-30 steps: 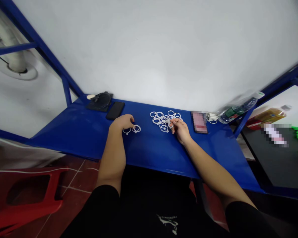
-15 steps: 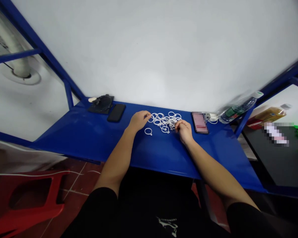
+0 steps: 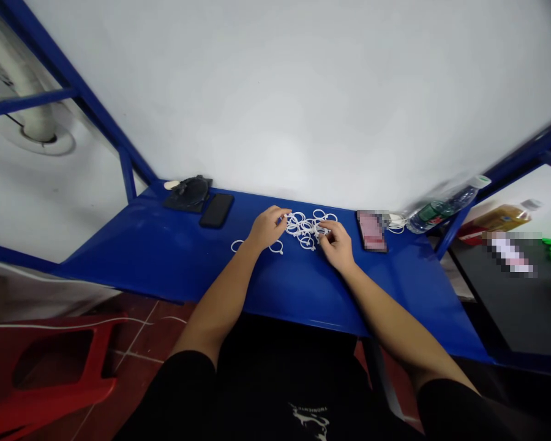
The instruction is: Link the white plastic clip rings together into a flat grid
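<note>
Rings [image 3: 308,228]: white, thin, heaped loosely at the back middle of the blue bench [image 3: 165,257], near the wall. My left hand [image 3: 267,226] sat at the heap's left edge, fingers curled, tips touching the outermost loops. My right hand [image 3: 336,242] sat at the right edge, fingers likewise curled down onto the heap. Whether either hand had a ring pinched I could not tell; the fingers hid it. One stray ring [image 3: 277,247] lay just beside my left wrist, a second stray ring [image 3: 237,245] further left, both apart from the heap.

Handling, as judged: very light, stiff but a little springy, probably plastic. They looked likely to slide on the painted bench and to snag on each other, since they overlapped. Best hold seemed to be a thumb-and-forefinger pinch on the rim of a topmost ring at the heap's edge. Breakage risk looked low.

Surroundings: black phone [image 3: 217,210] and dark pouch [image 3: 188,191] at left rear. Second phone [image 3: 371,229] lay just right of the heap, with a coiled white cable [image 3: 395,222] and a bottle [image 3: 441,207] on its side beyond. Red stool [image 3: 50,367] stood on the floor, left.
</note>
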{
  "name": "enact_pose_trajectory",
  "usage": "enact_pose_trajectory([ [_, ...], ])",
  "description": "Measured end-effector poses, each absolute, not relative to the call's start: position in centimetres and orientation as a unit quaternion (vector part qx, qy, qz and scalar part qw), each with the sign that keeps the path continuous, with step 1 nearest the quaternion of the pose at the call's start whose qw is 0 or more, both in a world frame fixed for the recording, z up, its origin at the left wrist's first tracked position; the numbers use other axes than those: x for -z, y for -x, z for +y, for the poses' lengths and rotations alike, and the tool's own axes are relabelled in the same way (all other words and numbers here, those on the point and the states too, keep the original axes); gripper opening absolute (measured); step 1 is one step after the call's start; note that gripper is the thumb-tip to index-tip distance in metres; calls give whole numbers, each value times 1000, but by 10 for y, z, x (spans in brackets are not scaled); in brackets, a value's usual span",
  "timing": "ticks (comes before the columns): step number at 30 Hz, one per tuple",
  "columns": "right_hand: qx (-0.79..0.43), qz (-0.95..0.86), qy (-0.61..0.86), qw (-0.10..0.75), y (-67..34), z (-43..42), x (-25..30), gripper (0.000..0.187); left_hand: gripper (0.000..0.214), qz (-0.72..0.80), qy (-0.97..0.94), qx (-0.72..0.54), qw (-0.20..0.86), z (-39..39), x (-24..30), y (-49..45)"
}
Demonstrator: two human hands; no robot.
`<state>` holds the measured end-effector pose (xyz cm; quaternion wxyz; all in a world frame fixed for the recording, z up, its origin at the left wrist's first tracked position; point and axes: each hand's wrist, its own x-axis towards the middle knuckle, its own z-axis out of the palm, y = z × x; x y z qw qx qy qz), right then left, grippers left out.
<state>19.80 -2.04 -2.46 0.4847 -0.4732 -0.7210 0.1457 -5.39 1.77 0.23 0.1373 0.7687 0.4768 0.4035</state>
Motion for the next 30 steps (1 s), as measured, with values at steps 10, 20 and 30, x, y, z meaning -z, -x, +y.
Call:
enact_pose_trajectory([
  [10,-137,-775,426,447,-188,-28,28,30,34,389,-815,-385,190,0,6,22],
  [20,-136,-799,386,441,-190,-26,24,25,38,377,-824,-377,192,-3,3,21],
  [30,-326,-694,444,464,-190,-28,31,35,43,367,-827,-384,183,-3,-1,26],
])
